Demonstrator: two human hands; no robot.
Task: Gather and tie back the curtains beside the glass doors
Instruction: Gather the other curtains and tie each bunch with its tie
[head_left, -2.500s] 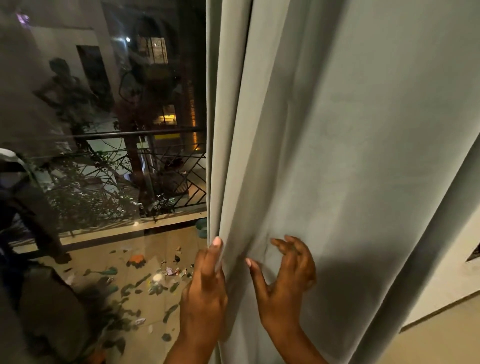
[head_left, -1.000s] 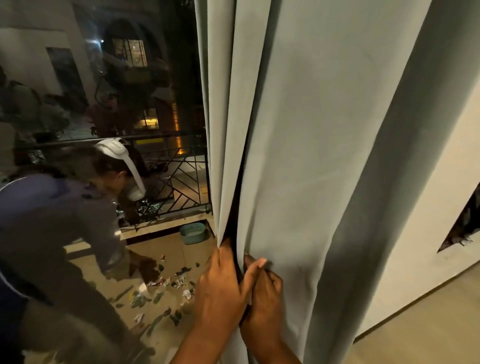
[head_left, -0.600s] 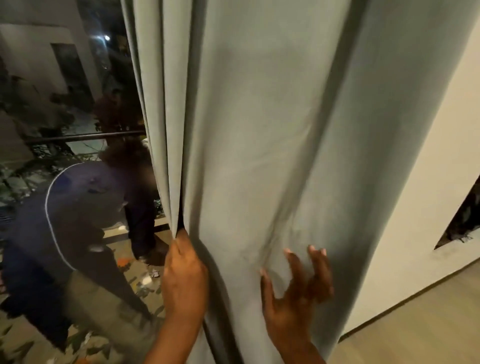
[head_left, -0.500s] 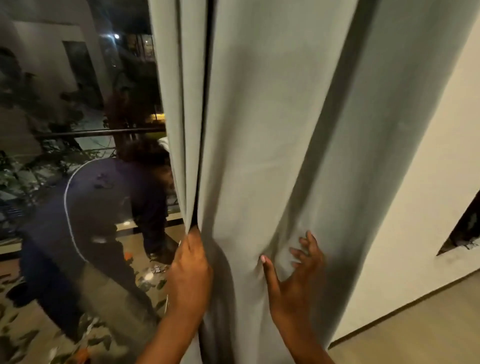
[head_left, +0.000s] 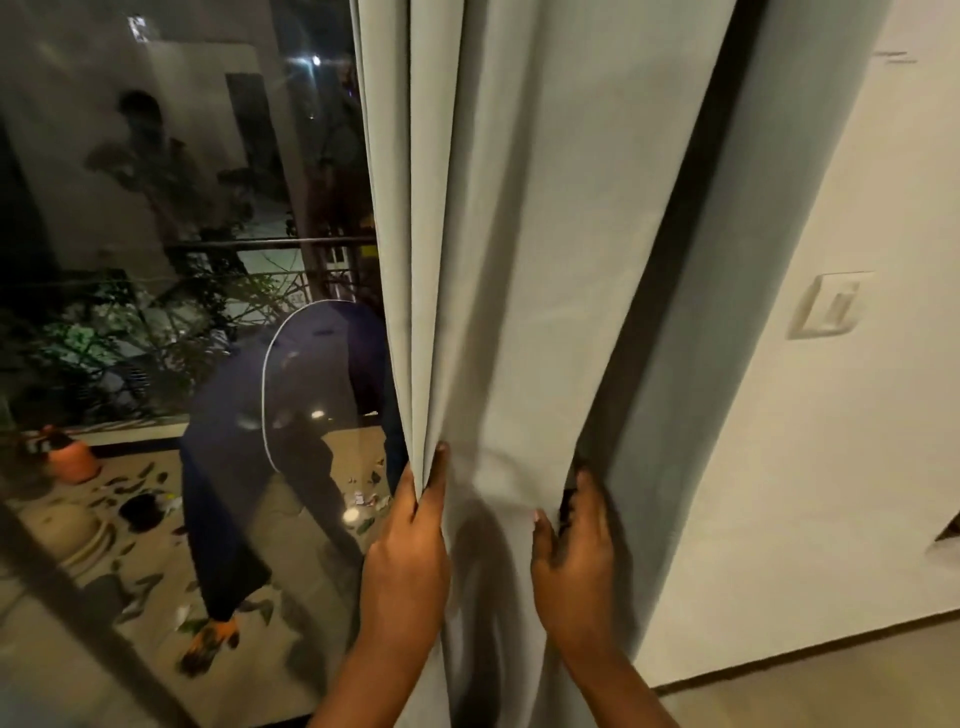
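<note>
A pale grey curtain (head_left: 524, 249) hangs in long folds down the middle of the view, just right of the glass door (head_left: 171, 218). My left hand (head_left: 410, 540) pinches the gathered folds at the curtain's left edge. My right hand (head_left: 576, 551) is hooked into a deep dark fold further right, its fingers tucked behind the fabric. A flat span of cloth stretches between the two hands. No tie-back shows.
Through the glass, a person in dark blue (head_left: 280, 415) bends over a littered balcony floor beside a railing (head_left: 270, 241) and an orange pot (head_left: 70, 460). A white wall (head_left: 831, 467) with a switch plate (head_left: 828, 306) stands right of the curtain.
My right hand has gone from lying spread on the cloth to gripping a fold further right. My left hand keeps its hold on the left folds. The view has shifted slightly.
</note>
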